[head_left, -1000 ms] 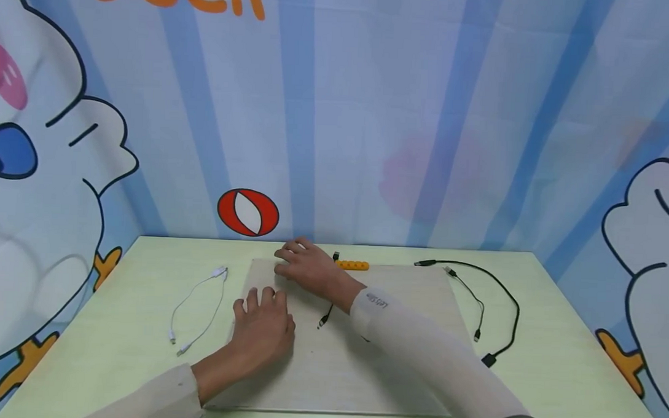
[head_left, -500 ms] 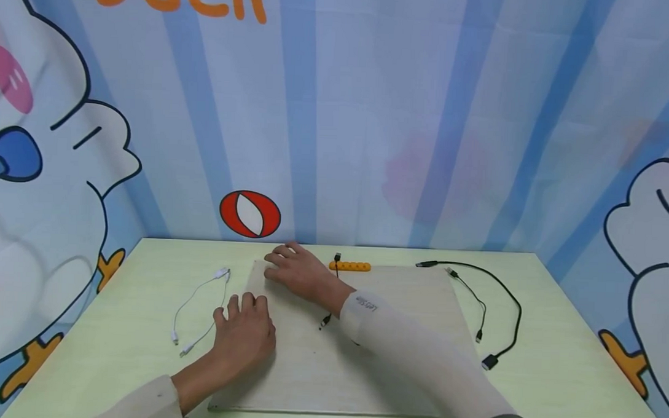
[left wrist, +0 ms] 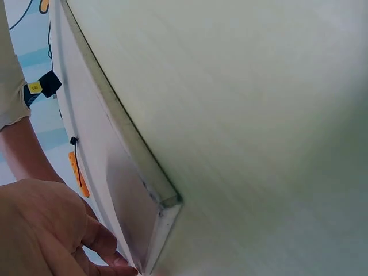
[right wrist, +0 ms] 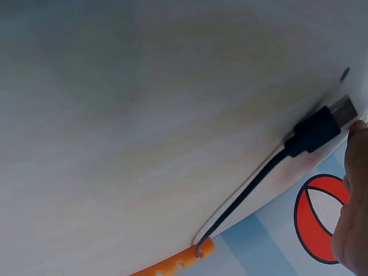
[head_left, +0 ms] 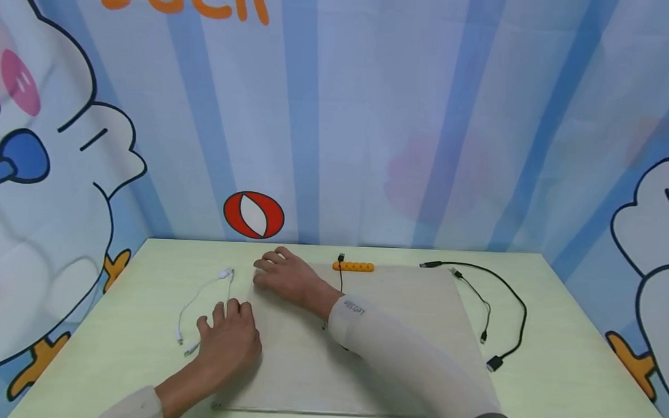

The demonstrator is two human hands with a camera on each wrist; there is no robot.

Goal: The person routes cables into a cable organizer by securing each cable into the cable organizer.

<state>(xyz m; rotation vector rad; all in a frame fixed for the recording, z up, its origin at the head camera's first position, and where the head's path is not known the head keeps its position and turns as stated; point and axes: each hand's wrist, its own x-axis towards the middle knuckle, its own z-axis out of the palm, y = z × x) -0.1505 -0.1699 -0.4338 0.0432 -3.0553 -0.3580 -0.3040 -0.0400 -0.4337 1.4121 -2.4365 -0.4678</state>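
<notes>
The relation that matters most, in my judgement, is along the left edge of the board point(head_left: 301, 374), which lies on the bench point(head_left: 571, 389) with most of its surface to the right of the hands. The left hand point(head_left: 230, 340) is over the middle of that edge, while the right hand point(head_left: 290, 281) reaches across to the far left corner. The 2 hands look relaxed, fingers spread and loosely bent, with nothing visible in either grip; whether the fingertips press on the board I cannot tell. The white cable point(head_left: 225, 273) lies just left of the board, its long axis running from the far end toward the person and slightly left; the left hand is nearer, hiding part of 1 strand. The black cable point(right wrist: 278, 161) crosses the left end of the orange clip point(head_left: 360, 267), to the right of the right hand.
</notes>
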